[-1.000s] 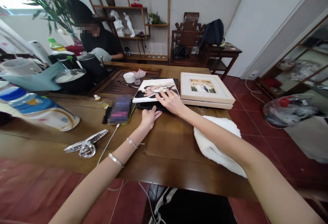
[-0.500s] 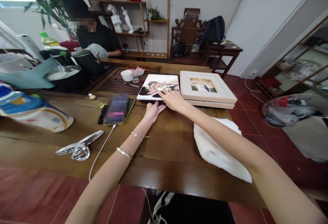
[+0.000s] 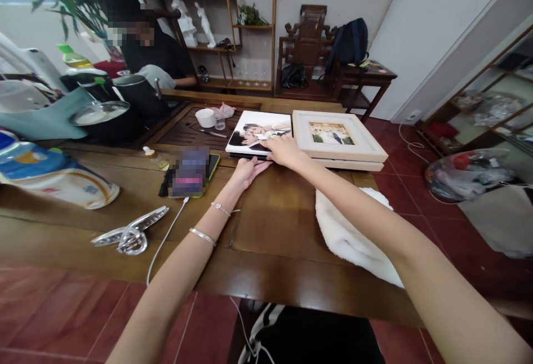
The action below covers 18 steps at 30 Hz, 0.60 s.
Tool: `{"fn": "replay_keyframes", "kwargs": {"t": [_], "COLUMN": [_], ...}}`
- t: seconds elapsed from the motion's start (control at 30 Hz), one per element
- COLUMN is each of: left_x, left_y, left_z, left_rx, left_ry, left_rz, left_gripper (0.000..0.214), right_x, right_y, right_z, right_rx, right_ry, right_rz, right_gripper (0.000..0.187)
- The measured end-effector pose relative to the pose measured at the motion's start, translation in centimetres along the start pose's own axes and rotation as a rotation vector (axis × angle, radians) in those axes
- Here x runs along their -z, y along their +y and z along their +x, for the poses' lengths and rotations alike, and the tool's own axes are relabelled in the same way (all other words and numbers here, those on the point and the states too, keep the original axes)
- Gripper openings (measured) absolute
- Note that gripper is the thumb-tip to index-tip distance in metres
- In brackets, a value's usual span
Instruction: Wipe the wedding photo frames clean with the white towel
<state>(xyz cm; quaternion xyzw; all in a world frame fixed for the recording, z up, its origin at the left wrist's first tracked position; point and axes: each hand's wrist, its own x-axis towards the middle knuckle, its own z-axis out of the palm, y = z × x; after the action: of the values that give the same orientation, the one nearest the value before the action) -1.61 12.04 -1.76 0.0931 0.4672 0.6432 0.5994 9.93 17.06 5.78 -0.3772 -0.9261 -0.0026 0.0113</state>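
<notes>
A photo print (image 3: pixel 260 130) lies on top of a dark flat board on the wooden table (image 3: pixel 275 231). My right hand (image 3: pixel 285 151) rests flat on the print's near right corner, fingers stretched out. My left hand (image 3: pixel 246 172) lies open on the table, its fingertips at the near edge of the board under the print. A white-framed picture (image 3: pixel 337 137) lies just to the right of the print.
A phone (image 3: pixel 190 174) on a white cable sits left of my left hand, with a silver hair clip (image 3: pixel 131 233) nearer me. A white fluffy cloth (image 3: pixel 353 231) lies at the right edge. A kettle (image 3: pixel 137 95), bowl and tea tray stand behind; another person sits at the far left.
Print and board have slid away from me toward the white frame, both hands following. The view has shifted slightly.
</notes>
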Motion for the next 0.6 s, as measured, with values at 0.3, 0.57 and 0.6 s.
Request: {"fn": "replay_keyframes", "kwargs": {"t": [0.3,0.57,0.6], "left_x": [-0.3,0.0,-0.5], "left_y": [0.1,1.3,1.4], "left_z": [-0.4,-2.5,-2.8], "left_rx": [-0.031,-0.018,-0.038], "left_ry": [0.006,-0.027,-0.032], "left_rz": [0.118,0.542,0.622], "left_gripper": [0.026,0.021,0.022], "right_x": [4.0,2.6,2.2], "right_y": [9.6,20.7,21.4], "right_z": [-2.2,-13.4,-14.5], "right_rx": [-0.223,-0.800,-0.848], "right_ry": [0.239,0.299,0.273], "right_rz": [0.206,0.227,0.239], "right_gripper": [0.037,0.053,0.052]}}
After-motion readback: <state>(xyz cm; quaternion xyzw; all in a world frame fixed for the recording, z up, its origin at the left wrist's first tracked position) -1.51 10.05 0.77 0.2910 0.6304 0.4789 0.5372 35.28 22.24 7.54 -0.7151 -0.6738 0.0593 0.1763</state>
